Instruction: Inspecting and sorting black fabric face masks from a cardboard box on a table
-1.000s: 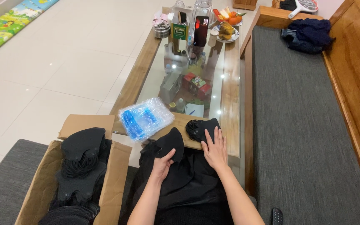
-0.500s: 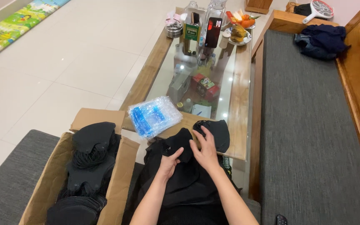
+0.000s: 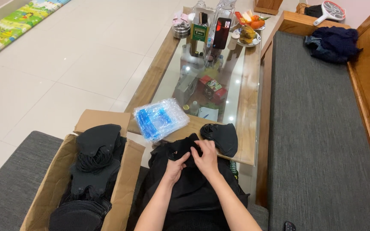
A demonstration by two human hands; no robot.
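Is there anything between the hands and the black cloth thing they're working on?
No, nothing visible is in the way. The left hand and the right hand already rest directly on the black fabric in the lap, fingers pinching it near the table edge.

hands: left hand [image 3: 175,166] and right hand [image 3: 205,157] together on garment [image 3: 189,188] | left: cardboard box [image 3: 125,188] holding masks [image 3: 93,158] | ahead-left: plastic bags [image 3: 159,118] | ahead-right: mask [image 3: 222,137] on glass table [image 3: 248,115] | right: sofa cushion [image 3: 322,141]
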